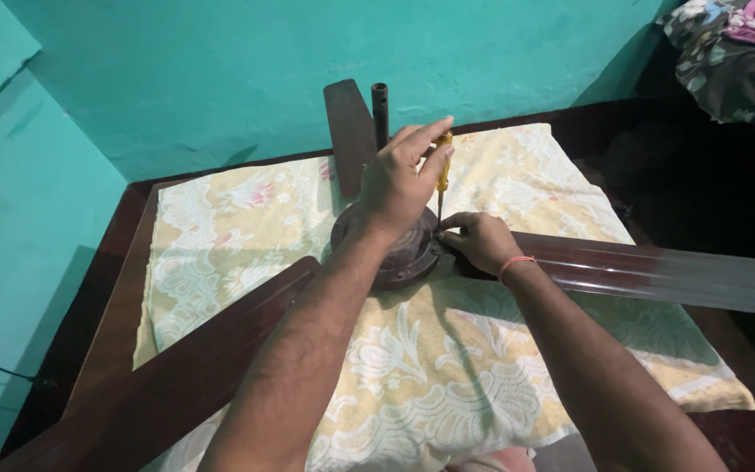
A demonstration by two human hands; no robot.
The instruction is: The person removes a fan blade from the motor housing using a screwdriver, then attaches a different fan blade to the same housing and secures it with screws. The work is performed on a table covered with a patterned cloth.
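Hands meet over a dark brown ceiling fan (395, 249) that lies on a yellow and white patterned towel (447, 367), which covers a dark wooden tabletop (111, 297) set against a turquoise wall (220, 70). The left hand (399, 183) rests above the round motor housing and closes its fingers around the yellow handle of a screwdriver (443, 170), holding the tool upright with its thin shaft pointing down toward the edge of the housing. The right hand (480, 240), with an orange band at the wrist, sits just beside the screwdriver's tip, its fingers pinched together at the spot where the right blade (657, 271) joins the housing; what it pinches is too small to tell. A second blade (176, 367) runs toward the lower left, under the left forearm, and a third blade (349, 131) points away toward the wall. The fan's short dark rod (380, 114) stands upright just behind the left hand. Crumpled floral fabric (727, 52) lies in the upper right corner, well apart from the fan.
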